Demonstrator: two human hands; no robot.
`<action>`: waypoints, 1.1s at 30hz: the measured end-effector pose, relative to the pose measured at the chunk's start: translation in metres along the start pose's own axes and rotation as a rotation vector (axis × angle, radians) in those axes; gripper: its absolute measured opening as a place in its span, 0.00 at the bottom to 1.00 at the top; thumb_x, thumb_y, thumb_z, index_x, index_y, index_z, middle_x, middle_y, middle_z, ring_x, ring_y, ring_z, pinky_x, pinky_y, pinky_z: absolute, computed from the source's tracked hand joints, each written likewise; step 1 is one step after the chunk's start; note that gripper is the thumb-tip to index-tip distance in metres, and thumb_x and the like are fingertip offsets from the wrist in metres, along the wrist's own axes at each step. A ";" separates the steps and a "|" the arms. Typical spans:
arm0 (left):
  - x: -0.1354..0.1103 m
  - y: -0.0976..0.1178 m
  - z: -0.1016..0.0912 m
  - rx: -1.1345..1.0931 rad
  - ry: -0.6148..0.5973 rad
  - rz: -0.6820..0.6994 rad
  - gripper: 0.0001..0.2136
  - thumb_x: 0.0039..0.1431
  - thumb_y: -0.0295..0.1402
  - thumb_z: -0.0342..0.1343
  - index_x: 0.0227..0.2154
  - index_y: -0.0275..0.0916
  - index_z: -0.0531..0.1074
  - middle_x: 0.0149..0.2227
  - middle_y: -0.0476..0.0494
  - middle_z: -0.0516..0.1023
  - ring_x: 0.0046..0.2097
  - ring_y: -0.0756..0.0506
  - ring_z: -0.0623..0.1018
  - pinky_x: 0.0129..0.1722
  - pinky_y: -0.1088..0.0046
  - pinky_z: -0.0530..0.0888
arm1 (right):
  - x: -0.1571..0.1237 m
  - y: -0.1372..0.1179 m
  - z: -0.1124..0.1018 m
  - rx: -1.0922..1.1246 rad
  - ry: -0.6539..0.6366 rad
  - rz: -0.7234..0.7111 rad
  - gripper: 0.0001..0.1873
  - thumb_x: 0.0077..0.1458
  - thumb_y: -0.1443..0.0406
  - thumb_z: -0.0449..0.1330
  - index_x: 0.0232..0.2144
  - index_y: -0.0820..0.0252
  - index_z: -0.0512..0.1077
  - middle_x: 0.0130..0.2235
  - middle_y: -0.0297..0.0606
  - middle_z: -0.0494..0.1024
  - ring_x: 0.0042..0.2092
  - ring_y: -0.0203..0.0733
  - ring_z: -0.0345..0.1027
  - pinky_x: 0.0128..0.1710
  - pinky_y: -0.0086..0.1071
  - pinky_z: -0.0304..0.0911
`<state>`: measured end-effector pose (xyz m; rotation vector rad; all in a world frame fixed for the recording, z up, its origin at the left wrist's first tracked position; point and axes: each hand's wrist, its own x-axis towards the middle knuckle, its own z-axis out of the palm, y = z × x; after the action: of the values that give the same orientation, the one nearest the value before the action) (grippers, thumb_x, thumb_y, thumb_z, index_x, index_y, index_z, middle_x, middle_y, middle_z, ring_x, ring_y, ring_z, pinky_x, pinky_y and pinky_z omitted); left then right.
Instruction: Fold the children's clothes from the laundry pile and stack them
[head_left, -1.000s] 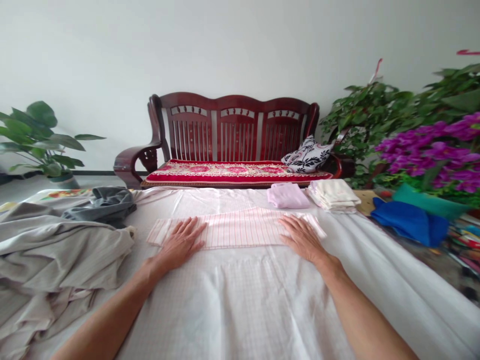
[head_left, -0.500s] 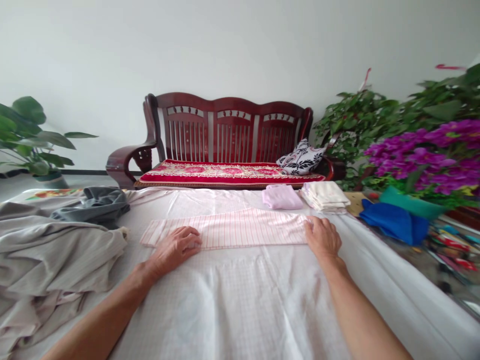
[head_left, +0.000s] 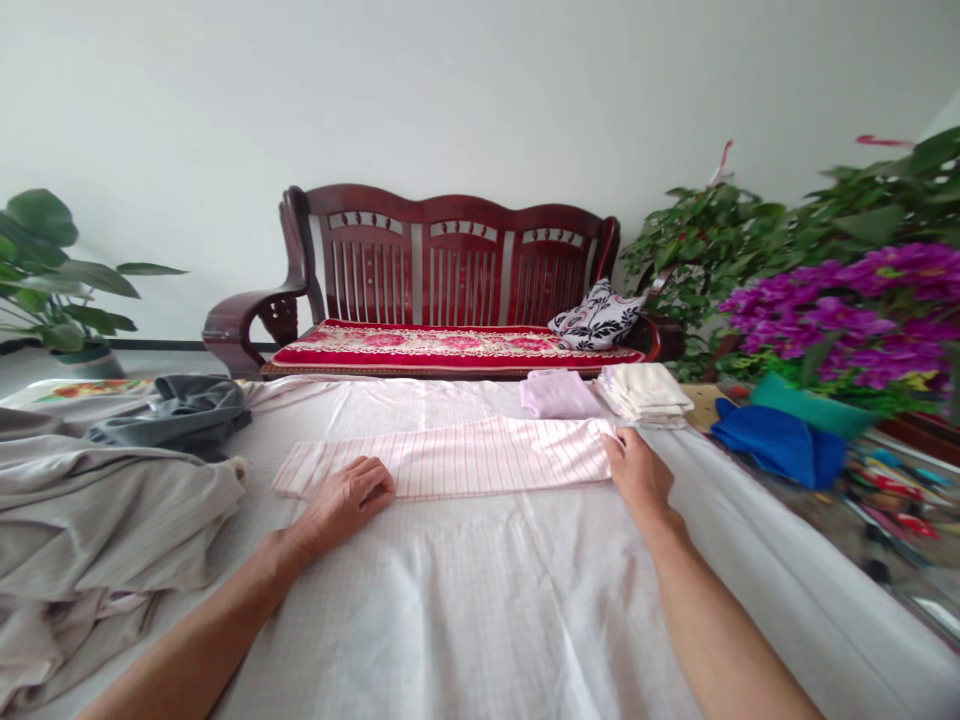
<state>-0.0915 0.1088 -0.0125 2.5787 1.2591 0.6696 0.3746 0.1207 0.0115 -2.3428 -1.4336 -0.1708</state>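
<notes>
A pink striped cloth [head_left: 465, 458], folded into a long band, lies across the white checked sheet [head_left: 480, 600] on the table. My left hand [head_left: 346, 500] rests on the near edge of the band toward its left end, fingers curled down onto the fabric. My right hand [head_left: 637, 470] is at the band's right end, fingers closed on its corner.
Folded lilac cloth [head_left: 556, 394] and a cream folded stack [head_left: 646, 392] lie behind the band at right. A blue cloth [head_left: 772, 445] and flowering plants [head_left: 847, 310] stand further right. Grey and beige fabric heaps [head_left: 105, 510] fill the left. A wooden bench [head_left: 450, 290] stands behind.
Both hands went from lying flat on the band to curled. My right hand slid out to the band's right end and took its corner. The view shifted slightly right.
</notes>
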 end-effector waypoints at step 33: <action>-0.001 0.002 0.002 0.004 0.036 -0.075 0.07 0.65 0.31 0.52 0.32 0.40 0.73 0.35 0.47 0.76 0.38 0.47 0.75 0.40 0.72 0.69 | -0.001 0.005 0.080 -0.059 0.050 -0.789 0.34 0.62 0.49 0.43 0.64 0.56 0.62 0.64 0.47 0.68 0.66 0.53 0.58 0.64 0.49 0.54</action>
<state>-0.0896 0.1066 -0.0134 2.5194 1.3626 0.7025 0.3707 0.1493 -0.0637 -1.6670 -2.2662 -0.4780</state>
